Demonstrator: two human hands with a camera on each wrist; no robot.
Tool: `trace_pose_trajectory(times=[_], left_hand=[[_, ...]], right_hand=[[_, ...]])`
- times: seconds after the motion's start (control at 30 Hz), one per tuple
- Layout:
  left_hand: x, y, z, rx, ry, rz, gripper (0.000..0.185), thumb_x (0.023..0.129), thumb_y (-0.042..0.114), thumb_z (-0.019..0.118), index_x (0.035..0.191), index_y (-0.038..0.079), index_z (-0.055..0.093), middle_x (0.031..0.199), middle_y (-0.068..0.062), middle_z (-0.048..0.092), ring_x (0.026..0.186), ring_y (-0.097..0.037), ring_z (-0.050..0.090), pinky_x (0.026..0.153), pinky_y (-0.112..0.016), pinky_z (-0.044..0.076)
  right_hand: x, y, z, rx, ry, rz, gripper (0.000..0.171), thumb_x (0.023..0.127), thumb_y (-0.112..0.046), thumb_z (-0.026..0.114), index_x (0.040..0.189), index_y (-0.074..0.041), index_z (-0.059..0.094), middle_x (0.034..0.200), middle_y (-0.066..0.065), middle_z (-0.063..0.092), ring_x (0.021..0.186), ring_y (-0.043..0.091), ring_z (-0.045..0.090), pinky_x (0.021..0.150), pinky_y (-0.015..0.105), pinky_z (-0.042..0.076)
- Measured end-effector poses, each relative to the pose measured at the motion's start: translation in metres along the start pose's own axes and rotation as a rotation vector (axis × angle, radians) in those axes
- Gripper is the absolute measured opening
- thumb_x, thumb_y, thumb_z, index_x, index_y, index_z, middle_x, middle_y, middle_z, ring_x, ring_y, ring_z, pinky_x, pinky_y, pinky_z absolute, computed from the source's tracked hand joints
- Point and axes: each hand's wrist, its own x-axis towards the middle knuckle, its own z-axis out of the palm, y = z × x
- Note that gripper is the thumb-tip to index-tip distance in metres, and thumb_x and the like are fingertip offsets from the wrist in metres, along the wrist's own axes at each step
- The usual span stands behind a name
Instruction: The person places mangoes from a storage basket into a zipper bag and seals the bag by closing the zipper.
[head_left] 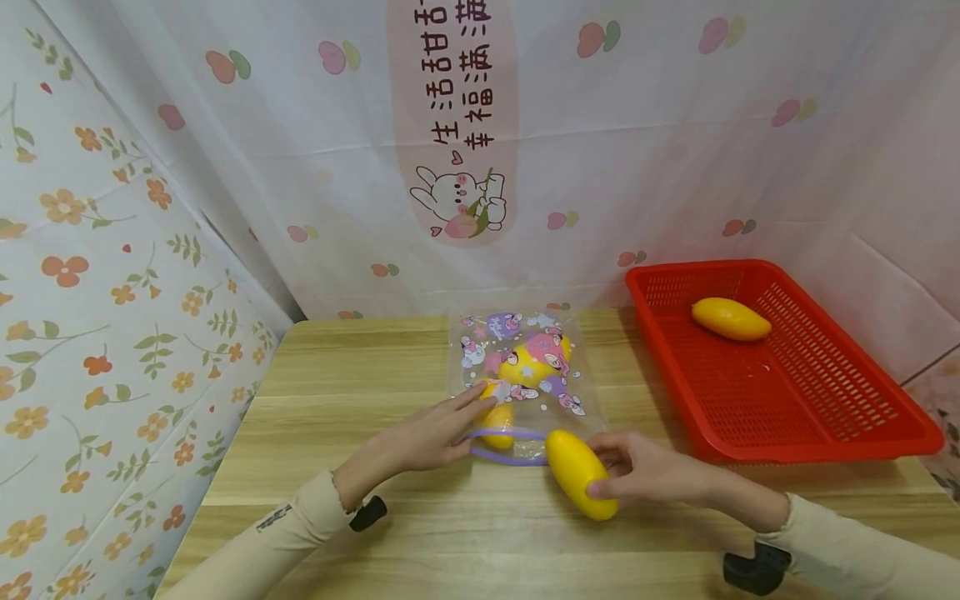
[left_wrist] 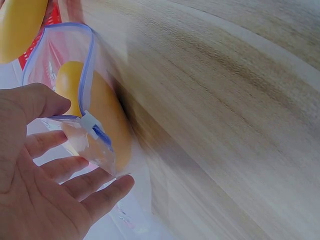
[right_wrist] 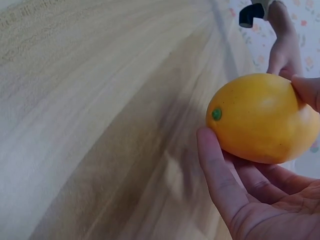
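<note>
My right hand (head_left: 656, 475) grips a yellow toy mango (head_left: 577, 475) between thumb and fingers, at the mouth of a clear zip bag (head_left: 592, 408). The right wrist view shows the green stem spot on this mango (right_wrist: 260, 120). My left hand (head_left: 431, 429) holds the bag's left side near its mouth. In the left wrist view, thumb and fingers of the left hand (left_wrist: 55, 165) lie on either side of the film by the white slider (left_wrist: 90, 122), and the purple-edged mouth gapes. Yellow mangoes (head_left: 521, 367) lie inside the printed bag, partly hidden by its pattern.
A red plastic basket (head_left: 675, 392) stands on the right, with one yellow mango (head_left: 731, 319) in it. The wooden table (head_left: 337, 367) meets a printed curtain (head_left: 337, 167) at the back, and a floral cloth (head_left: 112, 292) hangs at left.
</note>
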Motion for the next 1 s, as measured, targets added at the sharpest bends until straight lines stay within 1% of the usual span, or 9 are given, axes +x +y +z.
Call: trace_pose_trajectory(times=[0.13,0.37,0.53,0.73,1.0], left_hand=[[0.0,0.0,0.0,-0.008,-0.004,-0.007,0.065,0.1,0.011,0.062,0.157,0.003,0.033,0.165,-0.021,0.017,0.141,-0.039,0.039,0.103,-0.046,0.047],[0.0,0.0,-0.001,-0.002,-0.011,-0.013,0.064,0.1,0.012,0.061,0.158,0.005,0.033,0.165,-0.02,0.017,0.14,-0.037,0.04,0.105,-0.046,0.045],[-0.001,0.001,-0.001,0.0,-0.002,-0.003,0.064,0.1,0.012,0.061,0.158,0.004,0.033,0.165,-0.021,0.018,0.141,-0.037,0.039,0.104,-0.046,0.046],[0.0,0.001,-0.002,0.009,0.009,0.005,0.063,0.1,0.012,0.061,0.157,0.004,0.034,0.164,-0.022,0.019,0.138,-0.037,0.043,0.103,-0.046,0.048],[0.0,0.001,0.0,0.017,0.003,-0.004,0.063,0.101,0.013,0.061,0.157,0.004,0.035,0.165,-0.021,0.019,0.139,-0.036,0.043,0.102,-0.045,0.048]], right_hand=[[0.003,0.002,0.006,0.04,-0.004,0.009,0.053,0.094,-0.019,0.074,0.137,0.005,0.055,0.11,0.012,0.066,0.097,0.03,0.061,0.076,0.039,0.06],[0.009,0.003,0.013,0.135,-0.018,0.1,0.052,0.096,-0.021,0.072,0.137,0.005,0.054,0.11,0.014,0.064,0.096,0.029,0.063,0.076,0.046,0.061],[0.014,0.003,0.017,0.208,-0.035,0.129,0.053,0.098,-0.02,0.07,0.138,0.009,0.051,0.113,0.015,0.066,0.097,0.031,0.066,0.076,0.048,0.06],[0.018,0.002,0.021,0.216,-0.04,0.154,0.052,0.099,-0.021,0.068,0.137,0.01,0.051,0.113,0.014,0.067,0.096,0.03,0.067,0.074,0.048,0.061],[0.022,0.002,0.026,0.236,-0.032,0.18,0.053,0.1,-0.022,0.067,0.137,0.011,0.051,0.11,0.015,0.068,0.094,0.03,0.067,0.074,0.048,0.061]])
